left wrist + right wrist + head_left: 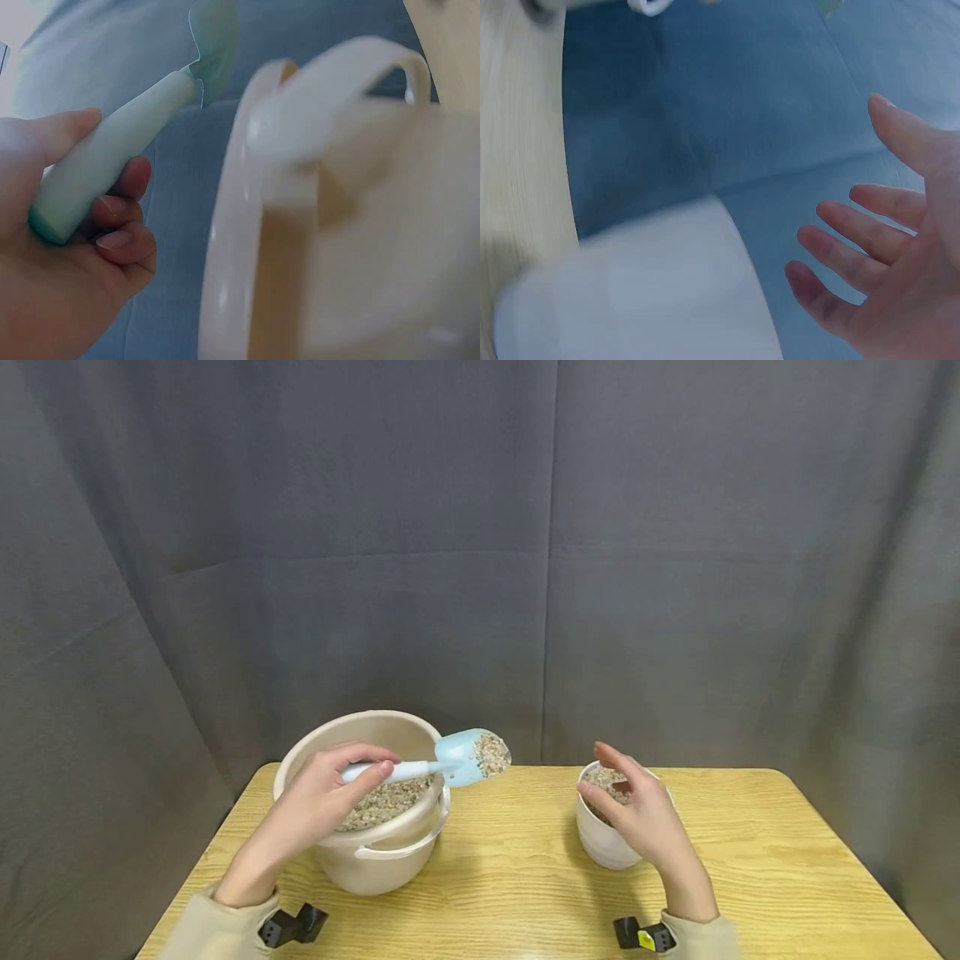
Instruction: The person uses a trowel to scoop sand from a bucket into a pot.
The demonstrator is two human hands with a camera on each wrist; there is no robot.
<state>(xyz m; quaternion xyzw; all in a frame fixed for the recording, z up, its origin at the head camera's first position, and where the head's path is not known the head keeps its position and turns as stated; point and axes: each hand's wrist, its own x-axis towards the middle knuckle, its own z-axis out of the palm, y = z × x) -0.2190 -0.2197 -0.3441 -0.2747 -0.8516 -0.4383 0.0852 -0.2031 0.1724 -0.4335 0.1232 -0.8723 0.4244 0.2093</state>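
Observation:
My left hand (330, 787) grips the pale handle of a light blue hand trowel (459, 758), held over the rim of a large cream bucket (382, 872). Coarse, gravel-like grains (491, 753) lie on the trowel's tip, which points right. More of these grains fill the lower part of the bucket. In the left wrist view, thumb and fingers wrap the trowel handle (112, 154). My right hand (647, 810) hovers above a small white pot (603, 843) of similar grains. Its fingers are spread and relaxed, holding nothing, as the right wrist view confirms.
Both containers stand on a wooden table (525, 877), the bucket left and the pot right, with a gap between them. The bucket's handle (405, 850) hangs down at its front right. A grey curtain (480, 568) hangs behind the table's far edge.

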